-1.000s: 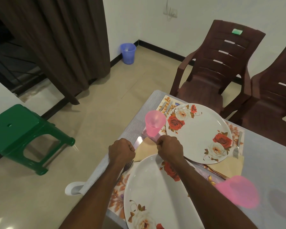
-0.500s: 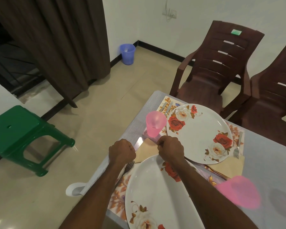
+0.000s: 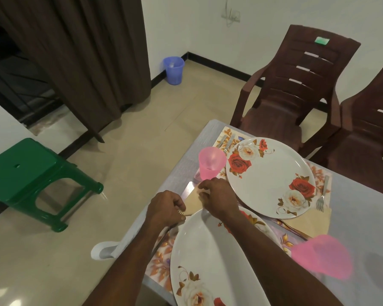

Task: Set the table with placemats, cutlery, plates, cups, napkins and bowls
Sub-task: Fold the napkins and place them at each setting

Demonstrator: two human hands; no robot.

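Note:
At the near left corner of the table lies a beige napkin (image 3: 193, 203), and both my hands are on it. My left hand (image 3: 165, 209) pinches its near edge, right beside a fork (image 3: 164, 234) whose tines show at my fingers. My right hand (image 3: 218, 198) pinches the napkin's far edge. The near floral plate (image 3: 210, 257) sits on a floral placemat (image 3: 160, 259) under my forearms. A pink cup (image 3: 211, 162) stands just beyond my right hand. The far floral plate (image 3: 272, 176) has a fork (image 3: 323, 195) and a napkin (image 3: 307, 221) beside it.
A second pink cup (image 3: 323, 256) stands blurred at the right. Cutlery (image 3: 227, 141) lies at the far place's left. Two brown plastic chairs (image 3: 296, 91) face the far side of the grey table (image 3: 358, 208). A green stool (image 3: 31, 180) and a blue bin (image 3: 173, 70) stand on the floor.
My right hand has opened from a fist over the napkin to a pinch on its far edge. My left hand has shifted slightly towards the napkin and fork tines.

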